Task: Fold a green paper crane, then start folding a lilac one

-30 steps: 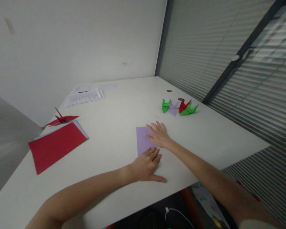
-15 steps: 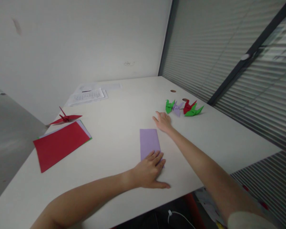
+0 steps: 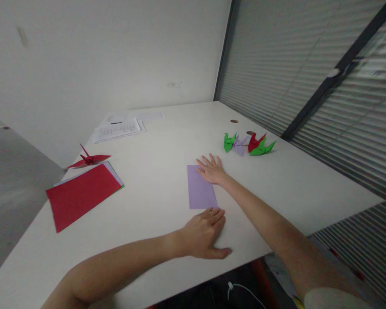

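A folded purple sheet of paper point(image 3: 200, 192) lies flat on the white table in front of me. My right hand point(image 3: 211, 169) rests with spread fingers over its far right corner, hiding that corner. At the near edge of the sheet is my left hand point(image 3: 206, 234), palm down, thumb stretched out to the right. Its fingertips are at the sheet's near right corner; whether they touch it I cannot tell. Neither hand grasps anything.
To the left lie a stack of red paper point(image 3: 85, 195) with other colours beneath and a red paper crane point(image 3: 89, 160). Several small folded cranes, one a green crane point(image 3: 263, 148), stand at the right. Printed sheets point(image 3: 119, 130) lie at the back of the table point(image 3: 161, 150).
My right hand has come down from beyond the sheet onto its far right corner, fingers spreading. The purple sheet has shifted slightly away from me, and my left hand has slid off to its near edge.
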The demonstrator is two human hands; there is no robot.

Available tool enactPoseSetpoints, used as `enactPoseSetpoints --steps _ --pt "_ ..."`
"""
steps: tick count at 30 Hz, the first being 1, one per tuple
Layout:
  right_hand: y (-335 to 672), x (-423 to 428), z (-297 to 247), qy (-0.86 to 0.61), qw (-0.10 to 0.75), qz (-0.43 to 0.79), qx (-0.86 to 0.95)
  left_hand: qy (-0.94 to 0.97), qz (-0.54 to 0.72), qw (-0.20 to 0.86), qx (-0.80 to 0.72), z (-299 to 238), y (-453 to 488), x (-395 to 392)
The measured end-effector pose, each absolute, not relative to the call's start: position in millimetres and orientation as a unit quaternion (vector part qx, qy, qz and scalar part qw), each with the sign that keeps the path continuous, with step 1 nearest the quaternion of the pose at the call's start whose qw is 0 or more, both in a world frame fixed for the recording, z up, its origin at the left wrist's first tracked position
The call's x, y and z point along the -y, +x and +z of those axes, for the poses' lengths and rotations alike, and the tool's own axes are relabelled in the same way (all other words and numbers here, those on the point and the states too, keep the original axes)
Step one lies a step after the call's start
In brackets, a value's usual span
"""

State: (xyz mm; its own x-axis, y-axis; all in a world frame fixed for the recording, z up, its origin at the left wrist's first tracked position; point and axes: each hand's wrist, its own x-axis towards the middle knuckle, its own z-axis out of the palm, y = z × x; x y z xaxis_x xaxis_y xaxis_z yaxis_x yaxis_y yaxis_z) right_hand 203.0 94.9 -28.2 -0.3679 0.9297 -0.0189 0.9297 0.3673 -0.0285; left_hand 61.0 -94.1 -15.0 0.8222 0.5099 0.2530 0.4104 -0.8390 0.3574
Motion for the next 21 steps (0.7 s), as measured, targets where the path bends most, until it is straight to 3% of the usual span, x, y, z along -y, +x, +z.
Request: enactPoseSetpoints --steps 5,10,14,21 --pt "203 -99 -32 -0.58 0.034 0.02 0.814 0.931 0.211 0.176 -0.238 -4 60 84" --pt "204 -89 -35 -0.576 0.177 -0.013 0.798 0.925 0.208 0.098 -0.303 -13 52 63" --pt "214 -94 -23 -0.563 0.28 0.044 0.776 0.93 0.174 0.061 -0.319 -20 50 59" --pt "227 -85 -11 -0.449 0.229 0.146 0.851 0.927 0.181 0.042 -0.327 -15 51 61"
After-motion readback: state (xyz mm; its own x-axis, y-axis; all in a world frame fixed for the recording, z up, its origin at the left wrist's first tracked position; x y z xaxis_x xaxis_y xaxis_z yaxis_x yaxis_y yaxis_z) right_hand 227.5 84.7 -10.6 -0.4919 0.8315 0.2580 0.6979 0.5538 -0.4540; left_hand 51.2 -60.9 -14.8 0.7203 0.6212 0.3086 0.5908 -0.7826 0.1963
